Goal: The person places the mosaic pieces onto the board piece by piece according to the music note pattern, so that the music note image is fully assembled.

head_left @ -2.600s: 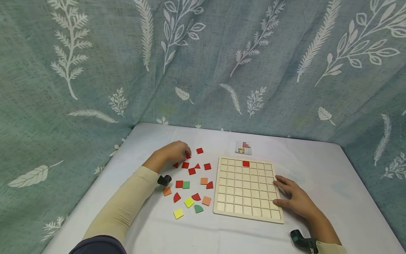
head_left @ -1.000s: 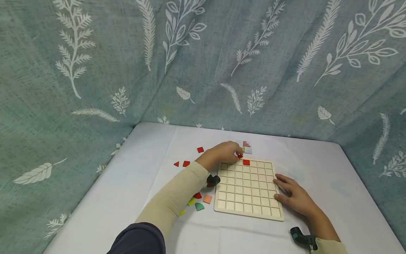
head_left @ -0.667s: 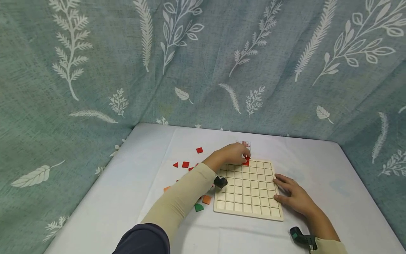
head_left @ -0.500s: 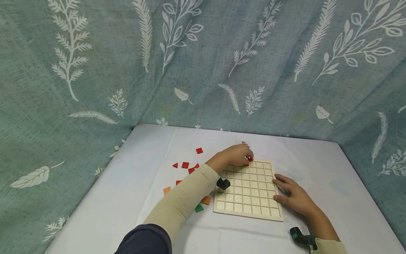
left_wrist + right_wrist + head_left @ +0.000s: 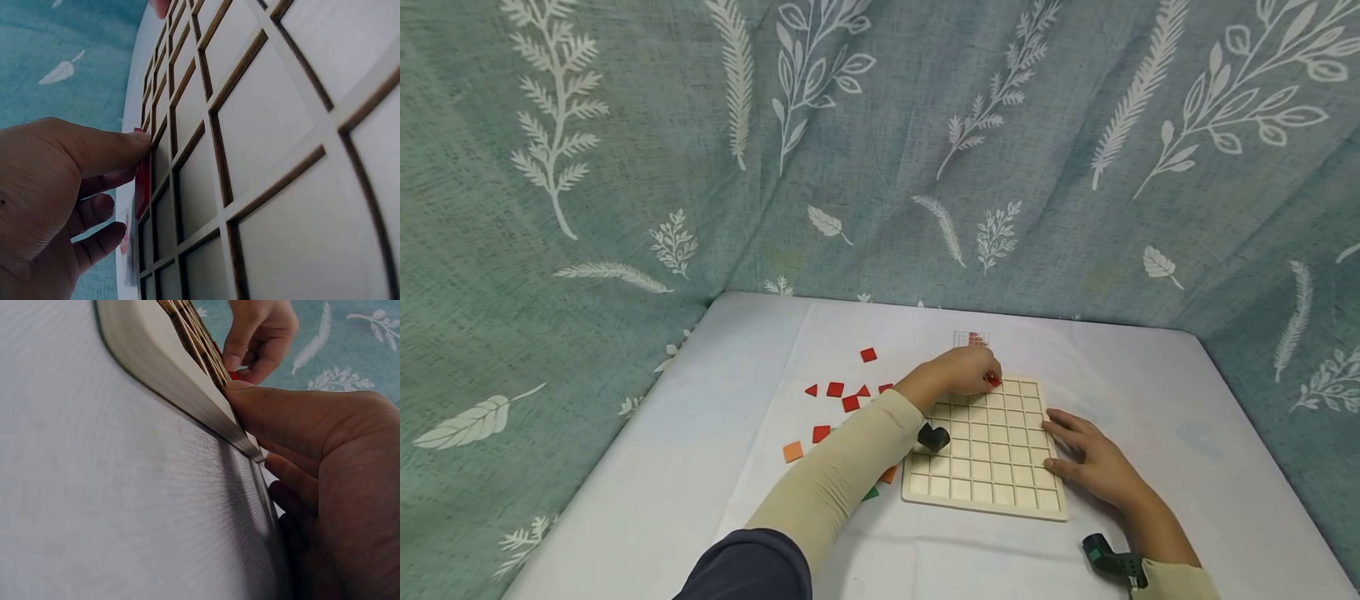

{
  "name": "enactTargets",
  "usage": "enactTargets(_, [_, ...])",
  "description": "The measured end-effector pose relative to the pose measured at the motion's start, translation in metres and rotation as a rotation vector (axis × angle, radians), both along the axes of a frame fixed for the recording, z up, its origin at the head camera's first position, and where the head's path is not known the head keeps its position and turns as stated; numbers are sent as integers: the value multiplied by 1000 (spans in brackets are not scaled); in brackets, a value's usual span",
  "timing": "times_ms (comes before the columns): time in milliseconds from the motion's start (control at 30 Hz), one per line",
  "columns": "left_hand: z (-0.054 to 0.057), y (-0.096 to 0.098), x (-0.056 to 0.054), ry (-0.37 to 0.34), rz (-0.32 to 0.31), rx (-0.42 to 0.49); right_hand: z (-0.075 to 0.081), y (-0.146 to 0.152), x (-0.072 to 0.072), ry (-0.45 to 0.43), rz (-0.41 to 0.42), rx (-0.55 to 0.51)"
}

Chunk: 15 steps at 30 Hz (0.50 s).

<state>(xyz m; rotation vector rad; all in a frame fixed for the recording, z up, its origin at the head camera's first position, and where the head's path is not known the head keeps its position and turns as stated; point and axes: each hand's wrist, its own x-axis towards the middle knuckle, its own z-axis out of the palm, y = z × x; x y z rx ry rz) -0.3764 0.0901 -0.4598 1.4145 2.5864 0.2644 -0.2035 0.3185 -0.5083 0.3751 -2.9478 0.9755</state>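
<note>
My left hand (image 5: 972,371) is over the far edge of a pale wooden grid board (image 5: 985,492). Between thumb and fingers it pinches a small red tile (image 5: 993,379), whose shape is mostly covered. The left wrist view has the thumb on red (image 5: 144,184) right at the grid's far rows. A red square seen earlier in the far row is now hidden behind this hand. At the board's right side lies my right hand (image 5: 1093,467), fingers spread and relaxed. Its thumb (image 5: 275,412) touches the rim in the right wrist view.
Red tiles, such as a square (image 5: 835,389) and a triangle (image 5: 812,390), lie left of the board with an orange tile (image 5: 793,452). My left sleeve (image 5: 842,467) covers others. A printed grid card (image 5: 961,337) lies beyond the board, partly hidden by the left hand.
My left hand took a red tile from the scattered pieces and carried it right to the board's far edge, then slightly further right. The right hand has stayed at the board's side.
</note>
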Motion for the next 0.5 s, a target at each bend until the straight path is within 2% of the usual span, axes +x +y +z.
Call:
enactTargets(333, [-3, 0, 0, -48, 13, 20, -1, 1, -1, 0, 1, -6])
enactTargets(500, [-4, 0, -1, -7, -7, -7, -2, 1, -1, 0, 2, -12])
